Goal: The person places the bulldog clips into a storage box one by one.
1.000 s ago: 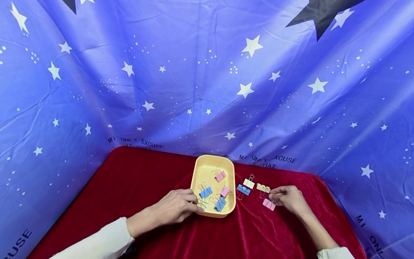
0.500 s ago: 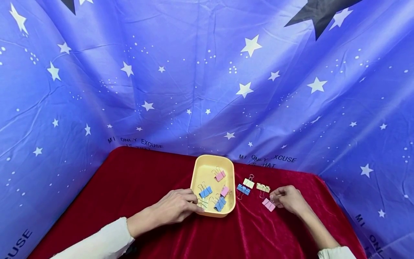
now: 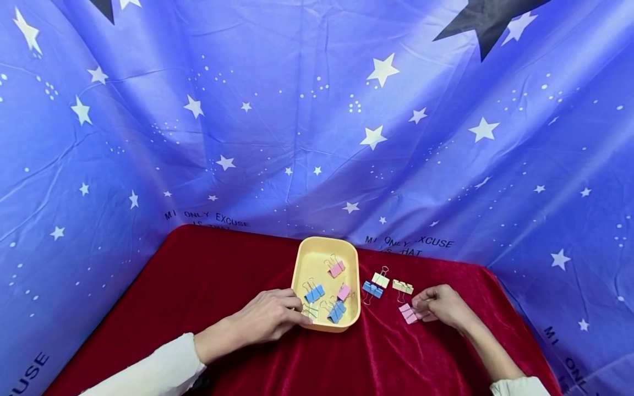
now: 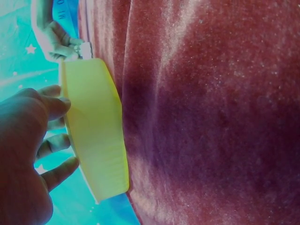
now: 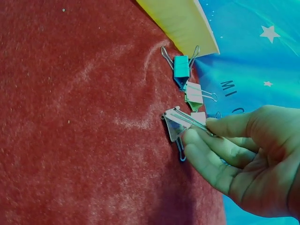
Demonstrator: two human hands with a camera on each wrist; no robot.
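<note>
To the right of the yellow box [image 3: 317,264], near its front end, is the pink clip [image 3: 408,313], which I pinch with my right hand [image 3: 440,306]: my grip is together, thumb and fingers clamped on one of its wire handles. The clip's body points left from my fingertips, out on the side toward the box, and its long edge seems to slant from far left to near right. My right hand is clearly the nearer one; the box lies across to the left, with a stretch of table between. Whether the clip touches the cloth under it, I cannot tell.

Just beyond my fingertips lies a cream clip [image 3: 403,286]. Farther left are a pale yellow clip [image 3: 380,279] and, close against it on the near side, a blue clip [image 3: 373,289], just beside the box.

Inside the box I see more clips, pink, blue and one pale, lying loose. My left hand [image 3: 274,314] touches the rim at the box's near left corner; I cannot tell whether those fingers clasp it or only rest there.

All this sits on the table [image 3: 223,264] with its red cloth, in front of a blue starry curtain [image 3: 198,143].
</note>
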